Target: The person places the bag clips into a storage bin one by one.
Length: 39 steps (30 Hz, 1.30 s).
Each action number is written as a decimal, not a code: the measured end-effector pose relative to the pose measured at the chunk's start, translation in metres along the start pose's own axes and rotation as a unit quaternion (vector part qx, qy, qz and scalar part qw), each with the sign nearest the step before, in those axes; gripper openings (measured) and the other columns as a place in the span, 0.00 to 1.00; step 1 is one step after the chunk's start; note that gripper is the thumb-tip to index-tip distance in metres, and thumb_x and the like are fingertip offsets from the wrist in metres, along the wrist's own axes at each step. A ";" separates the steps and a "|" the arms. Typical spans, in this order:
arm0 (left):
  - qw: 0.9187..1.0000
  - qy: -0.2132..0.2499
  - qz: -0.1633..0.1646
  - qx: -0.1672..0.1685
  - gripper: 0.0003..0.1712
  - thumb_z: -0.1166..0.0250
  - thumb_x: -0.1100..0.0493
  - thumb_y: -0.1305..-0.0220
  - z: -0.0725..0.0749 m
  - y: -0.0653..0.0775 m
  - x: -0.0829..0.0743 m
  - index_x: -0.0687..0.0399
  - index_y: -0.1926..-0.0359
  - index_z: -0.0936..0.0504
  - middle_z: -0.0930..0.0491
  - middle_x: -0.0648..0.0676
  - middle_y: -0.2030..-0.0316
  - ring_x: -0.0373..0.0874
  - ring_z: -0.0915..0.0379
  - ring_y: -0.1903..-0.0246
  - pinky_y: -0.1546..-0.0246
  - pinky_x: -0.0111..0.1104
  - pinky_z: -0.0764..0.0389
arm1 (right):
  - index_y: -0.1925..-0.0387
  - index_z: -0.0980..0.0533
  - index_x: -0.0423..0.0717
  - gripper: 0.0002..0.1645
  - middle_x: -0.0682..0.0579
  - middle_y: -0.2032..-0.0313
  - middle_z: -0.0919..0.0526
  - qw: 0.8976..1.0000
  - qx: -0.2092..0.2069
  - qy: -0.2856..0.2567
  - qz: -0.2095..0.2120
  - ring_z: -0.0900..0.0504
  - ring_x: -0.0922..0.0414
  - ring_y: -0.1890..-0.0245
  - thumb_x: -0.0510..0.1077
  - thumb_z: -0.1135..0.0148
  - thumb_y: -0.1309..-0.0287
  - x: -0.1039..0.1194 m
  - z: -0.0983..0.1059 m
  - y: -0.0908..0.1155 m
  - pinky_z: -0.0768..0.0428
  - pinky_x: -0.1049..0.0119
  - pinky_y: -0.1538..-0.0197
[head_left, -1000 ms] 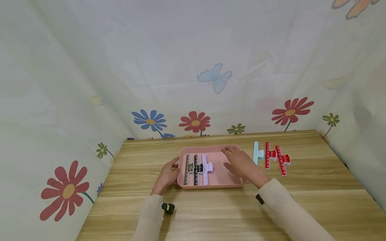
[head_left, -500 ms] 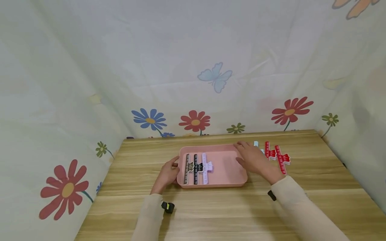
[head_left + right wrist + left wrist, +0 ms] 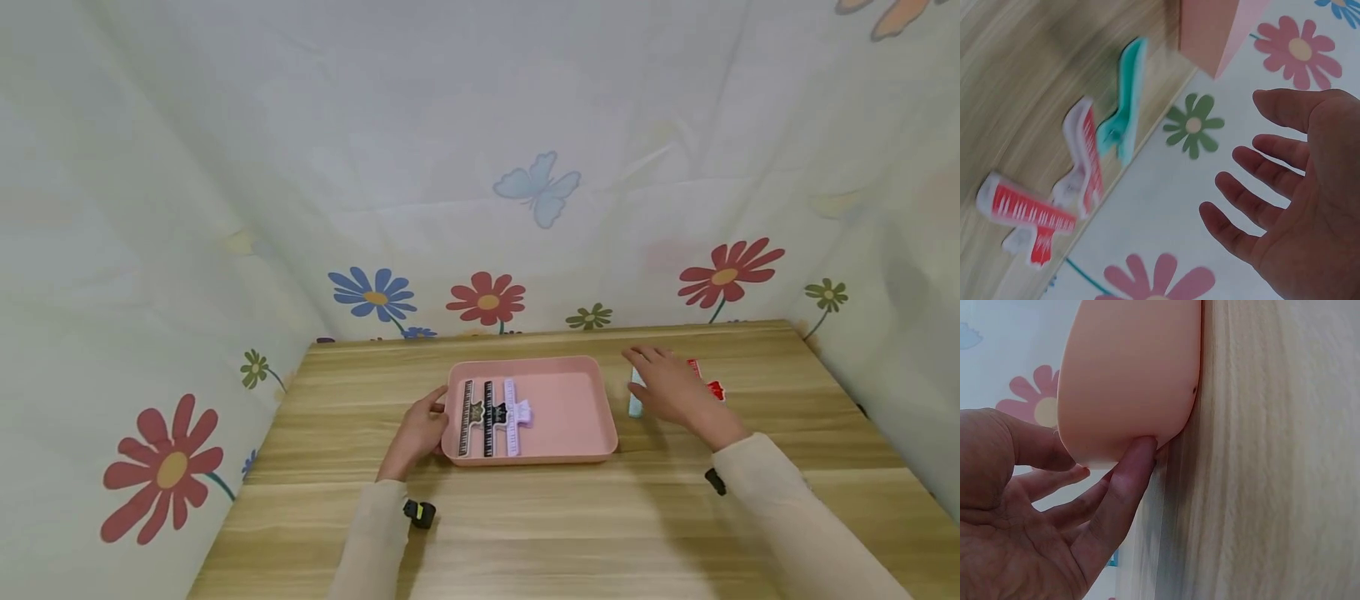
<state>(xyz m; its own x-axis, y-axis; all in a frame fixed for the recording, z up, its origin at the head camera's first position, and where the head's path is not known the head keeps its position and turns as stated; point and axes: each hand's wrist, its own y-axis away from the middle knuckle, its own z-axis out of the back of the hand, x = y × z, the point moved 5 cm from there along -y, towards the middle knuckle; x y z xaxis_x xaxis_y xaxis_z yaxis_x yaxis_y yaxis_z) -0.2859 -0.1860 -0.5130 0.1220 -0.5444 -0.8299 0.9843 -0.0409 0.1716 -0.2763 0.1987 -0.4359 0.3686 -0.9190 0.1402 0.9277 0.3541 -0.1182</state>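
Note:
At the left end of a pink tray, my left hand holds the tray; in the left wrist view the thumb meets the rim and a fingertip presses low on the tray wall. Inside the tray lie a brown clip, a black clip and a lilac clip, side by side, each with a piano-key pattern. My right hand hovers above a teal clip, fingers spread and holding nothing. Two red clips lie beside it, partly hidden by the hand in the head view.
The wood-grain table carries everything. A pale curtain printed with flowers and a butterfly hangs behind and at both sides. Each wrist bears a small black device.
My right hand has moved right, from over the tray's right part, past its right rim, to above the teal clip. The left hand and the clips have stayed put.

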 end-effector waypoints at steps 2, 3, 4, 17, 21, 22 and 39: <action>1.000 -0.001 0.000 0.000 0.33 0.48 0.64 0.31 0.000 0.001 -0.001 0.48 0.26 0.38 0.25 0.67 0.43 0.47 0.20 0.70 0.83 0.34 0.19 | 0.33 0.34 0.35 0.34 0.34 0.36 0.30 1.000 -0.003 0.005 -0.001 0.32 0.34 0.37 0.45 0.38 0.36 -0.007 0.001 0.003 0.30 0.35 0.38; 1.000 -0.001 -0.001 0.000 0.33 0.48 0.64 0.31 0.000 0.001 -0.001 0.48 0.26 0.38 0.24 0.67 0.43 0.47 0.20 0.70 0.83 0.34 0.19 | 0.33 0.34 0.34 0.34 0.34 0.36 0.29 1.000 -0.006 0.007 -0.001 0.31 0.34 0.37 0.45 0.38 0.37 -0.010 0.002 0.004 0.29 0.36 0.38; 1.000 0.000 -0.002 0.001 0.33 0.48 0.64 0.31 0.000 0.002 -0.001 0.49 0.26 0.38 0.24 0.67 0.43 0.47 0.20 0.70 0.82 0.35 0.19 | 0.34 0.34 0.34 0.34 0.34 0.37 0.29 1.000 -0.010 0.010 -0.001 0.30 0.34 0.38 0.44 0.37 0.37 -0.012 0.003 0.006 0.28 0.36 0.39; 1.000 0.003 -0.001 0.002 0.33 0.48 0.64 0.31 0.003 -0.002 -0.002 0.48 0.26 0.38 0.24 0.67 0.43 0.47 0.20 0.69 0.82 0.35 0.18 | 0.34 0.34 0.30 0.37 0.30 0.37 0.30 0.999 0.017 0.004 -0.033 0.33 0.31 0.37 0.44 0.36 0.39 -0.046 -0.004 0.014 0.32 0.34 0.36; 1.000 0.006 0.007 0.005 0.33 0.48 0.64 0.31 0.002 -0.001 0.000 0.47 0.26 0.38 0.25 0.67 0.42 0.47 0.20 0.69 0.82 0.34 0.19 | 0.35 0.34 0.29 0.36 0.28 0.38 0.30 0.999 0.031 0.010 -0.038 0.32 0.30 0.38 0.45 0.35 0.40 -0.054 -0.010 0.019 0.30 0.32 0.39; 1.000 0.005 0.007 0.006 0.33 0.48 0.64 0.31 0.002 0.000 0.001 0.47 0.26 0.38 0.25 0.67 0.42 0.47 0.20 0.69 0.82 0.34 0.19 | 0.36 0.33 0.29 0.36 0.28 0.38 0.30 0.998 0.035 0.010 -0.041 0.32 0.29 0.39 0.45 0.35 0.40 -0.056 -0.012 0.020 0.30 0.32 0.40; 1.000 0.001 -0.004 -0.001 0.33 0.47 0.65 0.31 0.000 -0.001 0.001 0.49 0.26 0.37 0.24 0.67 0.43 0.47 0.20 0.69 0.82 0.34 0.19 | 0.34 0.35 0.32 0.35 0.28 0.36 0.33 0.993 0.076 -0.025 -0.084 0.35 0.29 0.38 0.46 0.38 0.37 -0.081 -0.036 0.027 0.33 0.29 0.39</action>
<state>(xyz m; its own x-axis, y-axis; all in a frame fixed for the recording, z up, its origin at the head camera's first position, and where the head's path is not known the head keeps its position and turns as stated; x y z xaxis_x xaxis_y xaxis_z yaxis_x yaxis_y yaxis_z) -0.2866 -0.1867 -0.5143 0.1135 -0.5429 -0.8321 0.9855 -0.0446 0.1636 -0.2838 0.2765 -0.4858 0.2059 -0.9592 0.1936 0.9735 0.2209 0.0594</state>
